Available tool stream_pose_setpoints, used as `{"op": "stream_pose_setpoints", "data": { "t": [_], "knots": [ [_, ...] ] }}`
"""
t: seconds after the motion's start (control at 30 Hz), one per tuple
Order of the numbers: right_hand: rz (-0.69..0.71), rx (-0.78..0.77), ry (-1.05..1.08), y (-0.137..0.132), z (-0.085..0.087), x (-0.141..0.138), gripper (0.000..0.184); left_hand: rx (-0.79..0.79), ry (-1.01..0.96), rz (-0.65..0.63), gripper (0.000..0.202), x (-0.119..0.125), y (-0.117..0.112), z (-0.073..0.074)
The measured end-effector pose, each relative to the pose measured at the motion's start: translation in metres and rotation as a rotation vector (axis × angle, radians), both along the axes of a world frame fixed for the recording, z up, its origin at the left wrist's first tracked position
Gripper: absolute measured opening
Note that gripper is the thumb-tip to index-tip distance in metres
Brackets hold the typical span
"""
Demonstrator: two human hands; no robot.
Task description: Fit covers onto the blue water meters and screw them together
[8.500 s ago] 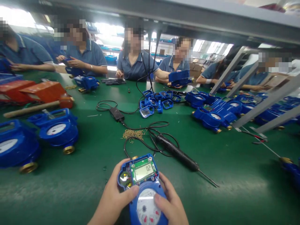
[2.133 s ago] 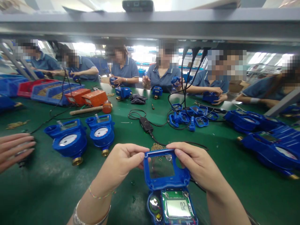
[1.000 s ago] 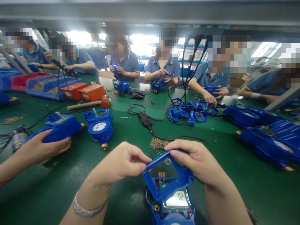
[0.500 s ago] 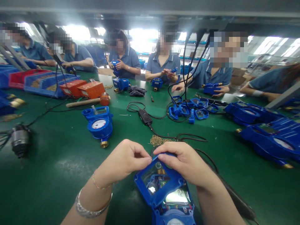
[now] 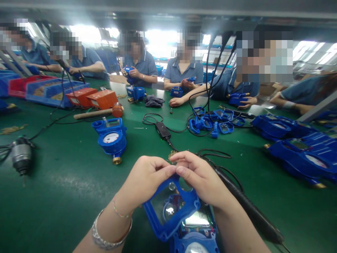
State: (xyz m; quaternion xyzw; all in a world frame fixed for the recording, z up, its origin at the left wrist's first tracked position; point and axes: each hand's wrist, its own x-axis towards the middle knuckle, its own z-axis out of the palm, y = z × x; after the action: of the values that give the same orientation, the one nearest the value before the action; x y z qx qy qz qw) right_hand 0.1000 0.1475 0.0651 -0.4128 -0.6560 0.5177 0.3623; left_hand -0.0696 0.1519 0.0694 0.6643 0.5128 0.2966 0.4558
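My left hand (image 5: 151, 177) and my right hand (image 5: 198, 177) meet at the top edge of a blue water meter cover (image 5: 151, 214), thumbs side by side. Both hands are closed on this cover, a frame with a see-through window, held tilted. Beneath it lies a blue water meter (image 5: 176, 246) with its electronics bay uncovered; a display (image 5: 198, 220) and part of a green circuit board show. The meter's round dial is cut off by the bottom of the view. Just beyond my fingers is a heap of small brass screws (image 5: 172, 155), partly hidden.
Another blue meter (image 5: 112, 140) stands left of centre, with a mallet (image 5: 117, 109) behind it. A power screwdriver (image 5: 21, 156) lies far left, a black corded tool (image 5: 250, 203) right of my arm. Loose blue covers (image 5: 226, 128) and several meters (image 5: 302, 158) lie right. Co-workers sit opposite.
The cover has shifted slightly left and up off the meter, and my thumbs have come together on its edge. Across the table, a co-worker's hand has reached left toward a small tool.
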Motion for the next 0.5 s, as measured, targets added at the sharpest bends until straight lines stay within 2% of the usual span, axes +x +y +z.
{"op": "stream_pose_setpoints", "data": {
  "t": [0.07, 0.17, 0.27, 0.33, 0.5],
  "knots": [
    [-0.053, -0.009, 0.069, 0.002, 0.002, 0.003, 0.025, 0.008, -0.024, 0.02, 0.043, -0.007, -0.002, 0.003],
    [-0.142, -0.021, 0.127, 0.003, 0.005, 0.007, 0.026, -0.012, -0.049, 0.031, 0.045, -0.02, -0.006, 0.008],
    [-0.24, -0.012, 0.146, 0.003, 0.006, 0.007, 0.029, -0.108, -0.092, -0.03, 0.048, -0.027, -0.012, 0.007],
    [-0.3, 0.0, 0.16, 0.003, 0.005, 0.005, 0.027, -0.182, -0.193, -0.04, 0.051, -0.026, -0.017, 0.003],
    [-0.364, 0.027, 0.229, 0.004, 0.0, 0.001, 0.019, -0.316, -0.599, 0.072, 0.071, -0.022, -0.035, -0.013]
  ]
}}
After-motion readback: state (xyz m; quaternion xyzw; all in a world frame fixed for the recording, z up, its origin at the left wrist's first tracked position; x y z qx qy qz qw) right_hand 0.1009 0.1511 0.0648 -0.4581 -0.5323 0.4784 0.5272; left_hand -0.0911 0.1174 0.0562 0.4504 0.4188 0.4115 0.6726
